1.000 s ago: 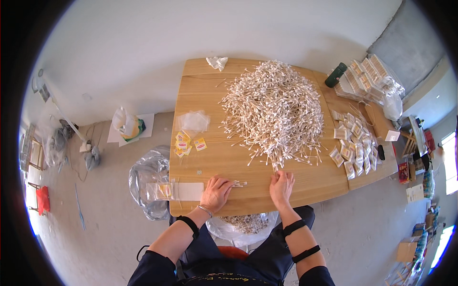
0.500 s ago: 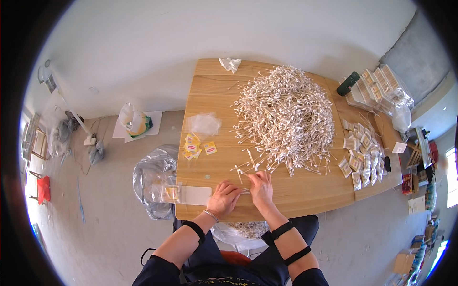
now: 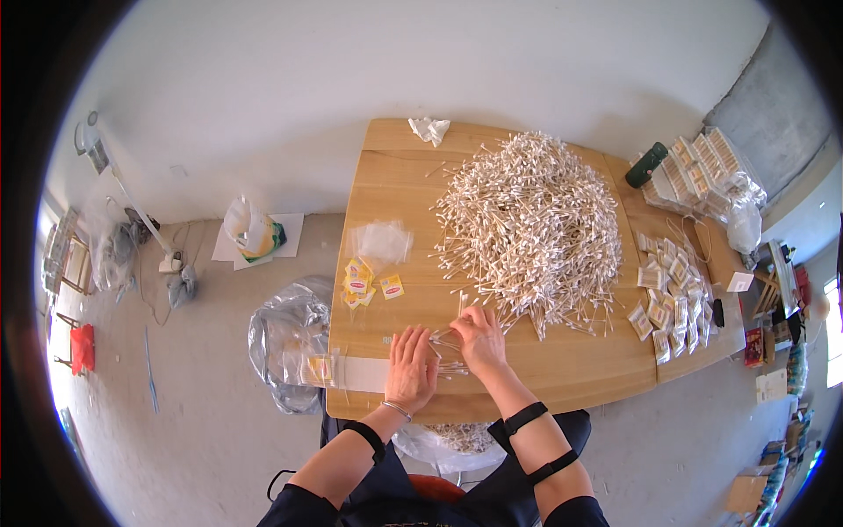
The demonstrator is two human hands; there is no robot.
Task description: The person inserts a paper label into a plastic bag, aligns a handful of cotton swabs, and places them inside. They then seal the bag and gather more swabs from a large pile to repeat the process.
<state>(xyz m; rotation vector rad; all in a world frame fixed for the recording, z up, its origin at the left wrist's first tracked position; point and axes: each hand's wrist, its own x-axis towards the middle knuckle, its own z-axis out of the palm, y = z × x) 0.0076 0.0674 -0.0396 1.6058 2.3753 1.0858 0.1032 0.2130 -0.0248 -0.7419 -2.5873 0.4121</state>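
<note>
Near the table's front edge, my left hand (image 3: 412,365) lies palm down with its fingers stretched out, beside a few loose cotton swabs (image 3: 454,368). Part of these swabs is hidden by the hand. To its right, my right hand (image 3: 481,341) has its fingers bent together in a pinch at a cotton swab (image 3: 463,303); the fingertips are partly covered. Just beyond both hands rises a large heap of cotton swabs (image 3: 531,233). A white card strip (image 3: 362,374) with a clear packet (image 3: 318,370) at its end reaches out left of my left hand.
On the wooden table (image 3: 386,193) lie clear bags (image 3: 384,241), yellow labels (image 3: 358,285) and a crumpled tissue (image 3: 429,130). Filled swab packets (image 3: 674,299), a dark green bottle (image 3: 646,165) and stacked packs (image 3: 707,171) stand right. A plastic sack (image 3: 285,329) sits left.
My left hand has flattened out, its fingers now stretched forward. The right hand has stayed close by, and more swabs show between the hands. The whole view has shifted slightly.
</note>
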